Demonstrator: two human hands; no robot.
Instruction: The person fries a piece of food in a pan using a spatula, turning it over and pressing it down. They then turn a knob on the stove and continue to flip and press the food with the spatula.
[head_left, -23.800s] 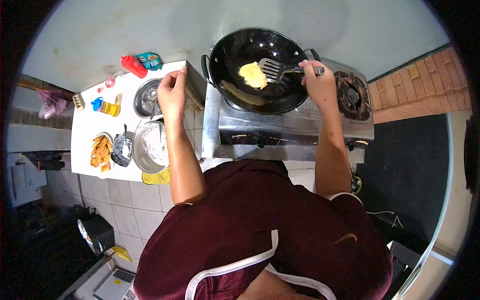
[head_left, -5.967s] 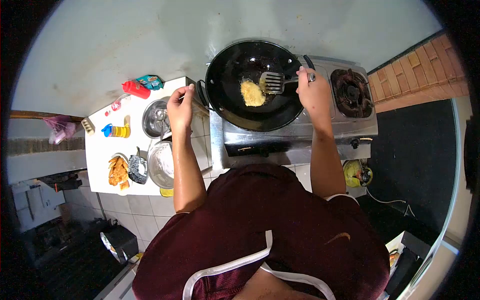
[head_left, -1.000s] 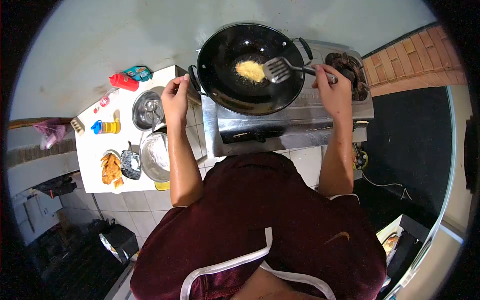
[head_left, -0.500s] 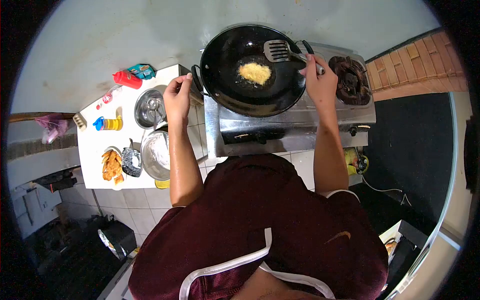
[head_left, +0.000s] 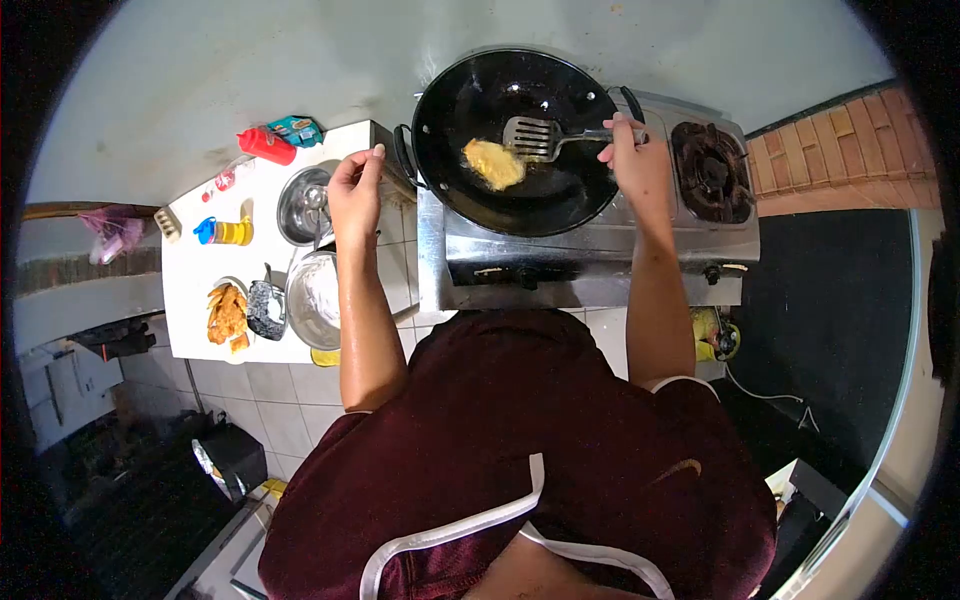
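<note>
A golden battered piece of food (head_left: 494, 165) lies in the black wok (head_left: 530, 210) on the stove. My right hand (head_left: 637, 160) is closed around the handle of a slotted metal spatula (head_left: 532, 138), whose head touches or overlaps the food's right edge. My left hand (head_left: 357, 190) hovers just left of the wok's left handle (head_left: 403, 152), a small gap between them. Its fingers are curled in, thumb against forefinger, and I see nothing in them.
A bare burner (head_left: 712, 172) is to the right. On the white table at left stand metal bowls (head_left: 312, 300), a plate of fried pieces (head_left: 227, 312), a black container with white powder (head_left: 266, 308), a yellow bottle with blue cap (head_left: 224, 232) and a red bottle (head_left: 266, 147).
The spatula head has come down and left to the food. The food has shifted left and slightly down in the wok and turned at an angle. My left hand has barely moved.
</note>
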